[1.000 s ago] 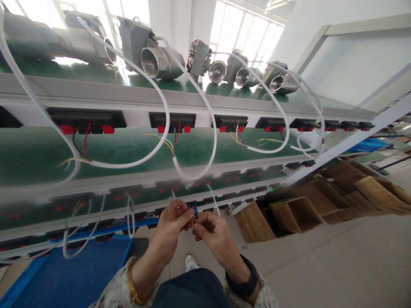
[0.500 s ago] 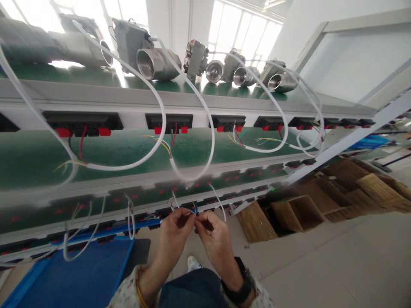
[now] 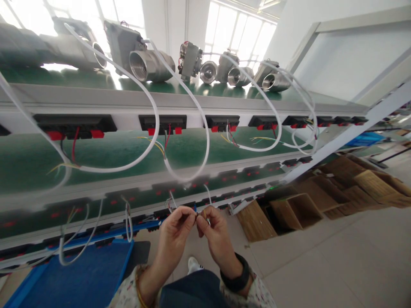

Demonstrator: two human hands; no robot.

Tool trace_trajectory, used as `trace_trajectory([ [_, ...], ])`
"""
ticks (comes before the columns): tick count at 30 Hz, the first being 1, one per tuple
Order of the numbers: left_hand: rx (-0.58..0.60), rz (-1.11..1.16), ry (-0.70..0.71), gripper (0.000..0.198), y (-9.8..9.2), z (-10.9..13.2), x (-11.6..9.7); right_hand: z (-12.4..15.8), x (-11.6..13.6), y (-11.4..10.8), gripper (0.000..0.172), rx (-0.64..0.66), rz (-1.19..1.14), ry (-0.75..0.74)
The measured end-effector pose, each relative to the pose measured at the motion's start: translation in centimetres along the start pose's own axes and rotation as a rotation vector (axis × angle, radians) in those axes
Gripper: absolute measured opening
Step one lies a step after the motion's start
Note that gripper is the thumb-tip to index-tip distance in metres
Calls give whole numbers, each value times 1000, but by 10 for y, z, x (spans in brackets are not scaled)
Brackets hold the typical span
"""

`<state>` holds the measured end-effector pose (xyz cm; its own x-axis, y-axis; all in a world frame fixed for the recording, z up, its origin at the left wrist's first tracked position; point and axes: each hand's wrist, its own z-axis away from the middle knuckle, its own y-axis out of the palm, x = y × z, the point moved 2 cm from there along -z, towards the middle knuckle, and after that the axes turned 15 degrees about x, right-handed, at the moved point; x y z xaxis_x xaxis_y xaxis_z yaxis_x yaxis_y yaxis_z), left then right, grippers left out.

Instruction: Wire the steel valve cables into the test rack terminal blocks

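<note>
Tiered green-topped rack [image 3: 105,152], metal valves [image 3: 150,65] on top shelf, white cables [image 3: 205,128] draped down

Valves [image 3: 150,64] sit on the top shelf [image 3: 96,92]; boxes [image 3: 289,211], seemingly open, lie right below.

Super bright daylight pours in from the windows [image 3: 234,25] up top, blown out to pure white there, with glare on the metal valves [image 3: 150,64]. Heavy wide-angle bend curves the shelf rails [image 3: 180,100]. The lower left edge smears with blur; the centre stays fairly sharp.
</note>
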<state>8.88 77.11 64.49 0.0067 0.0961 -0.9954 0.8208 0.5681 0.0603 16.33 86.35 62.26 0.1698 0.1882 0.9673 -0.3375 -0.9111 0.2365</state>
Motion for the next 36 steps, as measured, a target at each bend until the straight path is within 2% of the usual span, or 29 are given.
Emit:
trace_trajectory([
  [3, 134, -227, 12, 13, -6, -9, -8, -4, 14, -14, 17, 108, 126, 104],
  [5, 158, -167, -16, 12, -6, -15, -7, -6, 21, -19, 15, 89, 151, 93],
  [10, 60, 266, -47, 18, 7, -19, 6, -5, 21, -17, 11, -55, 57, 49],
  [13, 0, 392, -22, 19, 17, -18, 13, -2, 14, -12, 13, -129, -16, 55],
  [15, -35, 389, -11, 18, 21, -18, 16, -1, 10, -11, 13, -154, -37, 35],
  [17, -50, 283, 5, 14, 21, -19, 16, -1, 9, -13, 12, -168, -23, 16],
  [20, -55, -31, 72, 5, 15, -21, 9, -2, 13, -19, 11, -142, 93, -5],
  [23, 0, -333, 169, 9, 10, -22, -3, -2, 22, -27, 12, -70, 306, 22],
  [25, 49, -410, 189, 11, 10, -22, -8, -2, 25, -30, 13, -50, 381, 54],
  [27, 57, -314, 127, 10, 12, -23, -6, -1, 25, -29, 13, -66, 322, 58],
  [30, 11, 98, -43, 12, 19, -24, 6, 0, 17, -23, 14, -137, 145, 19],
  [32, -30, 346, -99, 16, 23, -25, 14, 0, 9, -19, 14, -180, 111, -11],
  [34, -67, 430, -104, 17, 25, -28, 18, 0, 4, -17, 15, -213, 190, -37],
  [36, -92, 406, -86, 16, 25, -30, 20, -2, 2, -18, 14, -241, 369, -86],
])
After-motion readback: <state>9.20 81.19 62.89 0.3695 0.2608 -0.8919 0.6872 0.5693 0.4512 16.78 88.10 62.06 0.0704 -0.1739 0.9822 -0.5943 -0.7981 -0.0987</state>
